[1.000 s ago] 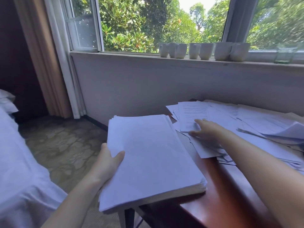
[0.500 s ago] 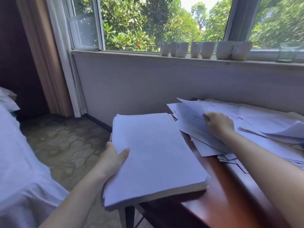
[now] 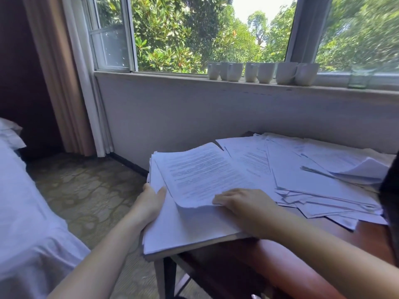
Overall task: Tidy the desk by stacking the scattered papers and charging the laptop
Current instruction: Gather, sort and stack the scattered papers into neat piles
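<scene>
A thick stack of white papers [image 3: 185, 234] overhangs the left end of the red-brown wooden desk [image 3: 367, 236]. My left hand [image 3: 149, 206] grips the stack's left edge, thumb on top. A printed sheet [image 3: 203, 175] lies over the stack with its near edge still lifted. My right hand [image 3: 244, 203] holds that sheet at its near right corner, fingers on top and thumb hidden. Scattered papers [image 3: 313, 180] cover the desk to the right in loose overlapping layers. No laptop is in view.
Several white mugs [image 3: 261, 73] and a glass [image 3: 360, 79] line the windowsill above the desk. A bed with white sheets [image 3: 23, 212] stands at the left, with patterned floor [image 3: 86, 190] between. A dark shape [image 3: 391, 201] cuts in at the right edge.
My right hand has lifted a printed sheet off the scattered papers and carried it left onto the stack. My left hand still holds the stack.
</scene>
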Motion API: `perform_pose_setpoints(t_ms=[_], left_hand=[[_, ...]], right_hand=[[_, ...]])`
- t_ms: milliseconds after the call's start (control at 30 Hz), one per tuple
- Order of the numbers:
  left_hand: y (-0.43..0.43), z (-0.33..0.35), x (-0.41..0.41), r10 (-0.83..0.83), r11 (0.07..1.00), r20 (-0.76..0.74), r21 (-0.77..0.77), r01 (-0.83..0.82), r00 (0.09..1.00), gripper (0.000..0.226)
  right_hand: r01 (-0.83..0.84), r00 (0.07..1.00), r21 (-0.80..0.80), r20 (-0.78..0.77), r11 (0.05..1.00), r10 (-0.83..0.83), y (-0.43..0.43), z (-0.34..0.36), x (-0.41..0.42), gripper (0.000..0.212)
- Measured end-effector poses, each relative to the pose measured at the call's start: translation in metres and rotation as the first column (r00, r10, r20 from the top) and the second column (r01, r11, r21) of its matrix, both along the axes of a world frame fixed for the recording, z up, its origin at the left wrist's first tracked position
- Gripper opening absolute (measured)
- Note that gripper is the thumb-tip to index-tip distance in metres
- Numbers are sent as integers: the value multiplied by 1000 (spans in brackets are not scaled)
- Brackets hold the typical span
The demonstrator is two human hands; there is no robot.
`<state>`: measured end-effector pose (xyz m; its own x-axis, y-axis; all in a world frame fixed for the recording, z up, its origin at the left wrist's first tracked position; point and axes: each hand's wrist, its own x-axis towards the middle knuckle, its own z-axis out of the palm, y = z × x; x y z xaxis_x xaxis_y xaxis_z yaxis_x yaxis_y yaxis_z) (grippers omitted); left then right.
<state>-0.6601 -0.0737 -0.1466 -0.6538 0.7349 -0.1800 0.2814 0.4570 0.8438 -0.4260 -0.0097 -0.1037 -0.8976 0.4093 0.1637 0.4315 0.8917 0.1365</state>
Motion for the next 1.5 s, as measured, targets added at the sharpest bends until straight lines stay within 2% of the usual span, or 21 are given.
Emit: perform_pose_setpoints(t_ms=[33, 100, 133, 200, 267, 333, 433, 500, 567, 633, 700, 767, 833, 900, 933, 1000, 1067, 1167, 1233, 1367, 1500], left_hand=[[2, 1, -1, 7, 1000, 59, 23, -9, 998, 77], [14, -12, -18, 18, 995, 186, 90, -35, 982, 93], [22, -24, -30, 31, 993, 198, 106, -53, 980, 95], [17, -18, -23, -7, 998, 157, 69, -4, 988, 108], [4, -3, -4, -44, 999, -8, -25, 44, 999, 94], [0, -3, 6, -30, 996, -156, -83, 17, 987, 77], [1, -7, 12, -14, 997, -197, -73, 0, 980, 74], [1, -8, 9, -25, 998, -194, -60, 13, 981, 74], [2, -12, 2, -33, 999, -132, -9, 32, 991, 81], [3, -15, -2, -27, 997, -27, 72, 29, 999, 85], [1, -14, 2, -16, 987, 98, 161, 0, 995, 72], [-1, -15, 8, -9, 978, 147, 209, -22, 989, 67], [-5, -14, 16, -20, 966, 157, 259, -21, 987, 73], [-8, -13, 20, -33, 955, 169, 298, -19, 985, 75], [-9, -13, 20, -39, 953, 175, 303, -16, 984, 74], [-13, -13, 22, -63, 946, 155, 323, 10, 986, 71], [-19, -12, 22, -85, 944, 134, 327, 37, 987, 70], [-27, -9, 22, -113, 949, 122, 308, 70, 986, 62], [-33, -7, 20, -133, 953, 112, 286, 97, 985, 55], [-40, -2, 13, -198, 955, 99, 246, 169, 975, 37], [-35, 1, 8, -105, 974, 110, 213, 80, 988, 32]], right_hand=[[-1, 1000, -20, 26, 1000, 1, -4, -1, 0, 74], [36, 997, -112, 78, 993, -28, -9, 1, 1, 53], [40, 996, -188, 90, 981, -24, -11, 3, 2, 45], [12, 999, -372, 43, 928, 5, -11, 7, 5, 45], [27, 993, -487, -88, 873, -80, -4, 9, 7, 42], [166, 940, -426, -204, 890, -273, 12, 9, 15, 41], [455, 821, -387, -168, 802, -546, 33, 3, 36, 55], [502, 746, -485, -177, 716, -642, 38, -3, 45, 62], [337, 638, -731, -287, 594, -714, 38, -7, 51, 60], [-41, 487, -921, -358, 388, -797, 37, -7, 53, 55], [-322, 349, -912, -363, 253, -864, 33, -6, 52, 47], [-438, 289, -871, -371, 222, -882, 28, -3, 49, 31], [-408, 374, -882, -397, 235, -838, 18, -2, 46, 19], [-277, 504, -906, -420, 319, -755, 8, -5, 44, 11], [-217, 531, -901, -431, 375, -730, 5, -7, 43, 8], [-129, 506, -870, -471, 476, -723, 6, -10, 41, 8], [-117, 417, -851, -511, 512, -752, 13, -8, 42, 13], [-171, 267, -844, -537, 509, -800, 29, -1, 50, 19], [-215, 247, -851, -523, 480, -816, 43, 1, 56, 20], [-225, 373, -916, -396, 332, -839, 72, 3, 68, 22], [-255, 553, -939, -338, 232, -761, 86, 9, 82, 21]])
